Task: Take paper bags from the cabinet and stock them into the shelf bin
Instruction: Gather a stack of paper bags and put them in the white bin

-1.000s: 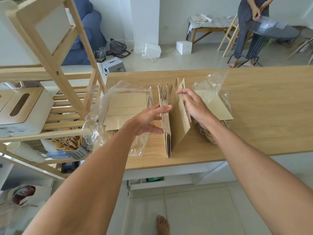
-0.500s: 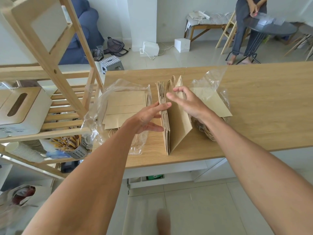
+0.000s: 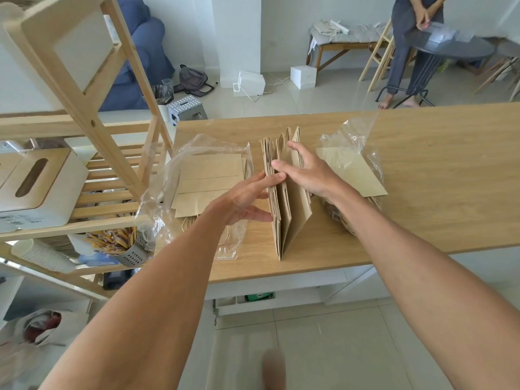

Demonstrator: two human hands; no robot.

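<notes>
both grips open, flat on upright bag stack (image 3: 284, 198); plastic-wrapped bag packs flank it.

left hand (image 3: 242, 201), right hand (image 3: 306, 173).

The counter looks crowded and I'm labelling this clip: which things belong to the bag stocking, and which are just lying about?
Job:
upright paper bags
left hand
right hand
left bagged stack
right bagged stack

Lying about:
white box
paper cups
metal caddy
step stool

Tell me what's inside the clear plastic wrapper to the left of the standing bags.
The clear plastic wrapper holds flat kraft paper bags, their twine handles showing at the near end. How many lie below the top bag is covered.
</notes>
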